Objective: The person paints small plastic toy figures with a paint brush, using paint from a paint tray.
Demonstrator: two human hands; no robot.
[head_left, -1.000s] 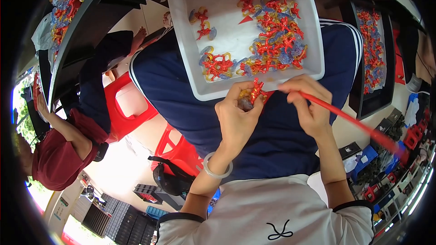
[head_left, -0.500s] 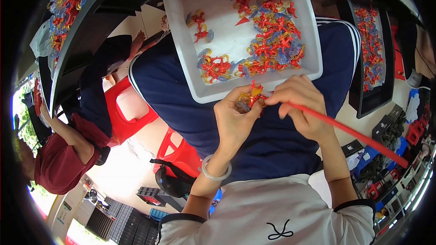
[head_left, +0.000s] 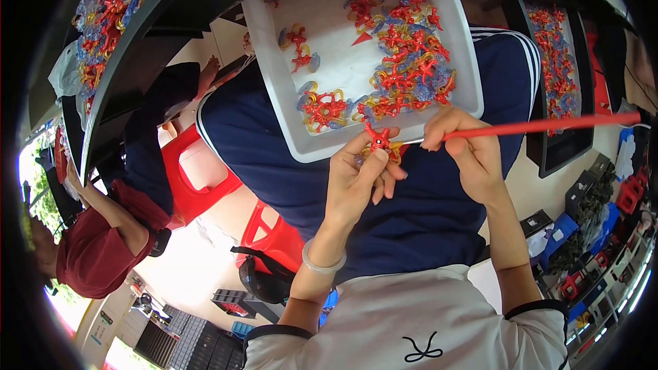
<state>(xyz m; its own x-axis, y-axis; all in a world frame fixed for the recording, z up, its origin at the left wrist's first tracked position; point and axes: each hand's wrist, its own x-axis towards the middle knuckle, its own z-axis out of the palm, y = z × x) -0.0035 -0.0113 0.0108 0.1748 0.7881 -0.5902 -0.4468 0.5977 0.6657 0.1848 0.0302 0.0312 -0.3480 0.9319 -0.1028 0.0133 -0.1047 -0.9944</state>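
While a red figurine [head_left: 379,141] sat pinched in the left hand [head_left: 351,181], the right hand [head_left: 474,154], closed around a slim red-handled tool [head_left: 541,125], was just right of it.

Free room mid white tray [head_left: 336,51], figures [head_left: 426,67] either side

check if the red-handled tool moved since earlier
Yes, the red-handled tool has swung upward, now crossing the black tray instead of passing below it.

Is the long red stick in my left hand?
No, your right hand grips the red stick, while your left hand pinches a small red piece.
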